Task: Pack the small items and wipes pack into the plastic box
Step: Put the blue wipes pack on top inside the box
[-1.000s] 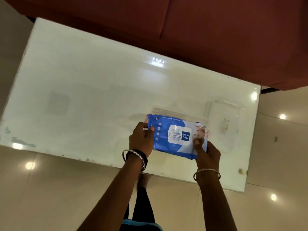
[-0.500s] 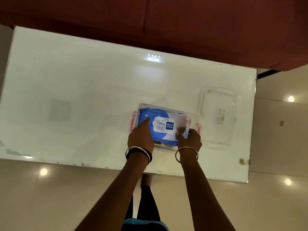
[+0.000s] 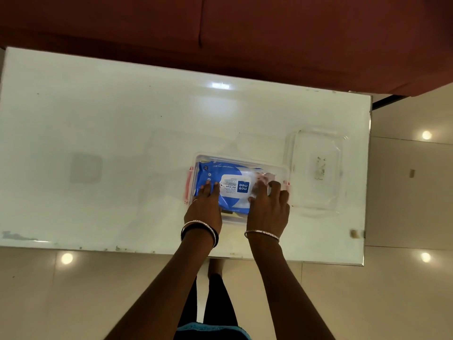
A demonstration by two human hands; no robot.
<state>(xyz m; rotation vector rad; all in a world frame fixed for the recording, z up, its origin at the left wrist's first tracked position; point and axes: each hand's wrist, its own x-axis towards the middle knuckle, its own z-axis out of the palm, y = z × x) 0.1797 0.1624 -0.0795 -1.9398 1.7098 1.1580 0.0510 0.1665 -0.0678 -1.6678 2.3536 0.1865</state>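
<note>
A blue and white wipes pack lies inside a clear plastic box with red side clips, near the front of a white table. My left hand rests flat on the pack's left half, fingers spread. My right hand presses on the pack's right end, fingers over it and the box's right rim. A dark item shows under the pack at the box's near edge. Other small items are hidden beneath the pack.
The box's clear lid lies flat on the table just right of the box. A dark red sofa runs along the table's far side. Glossy tiled floor surrounds the table; my legs stand at its near edge.
The wipes pack went from held above the table down into the box. Both hands shifted from gripping its ends to lying on top of it.
</note>
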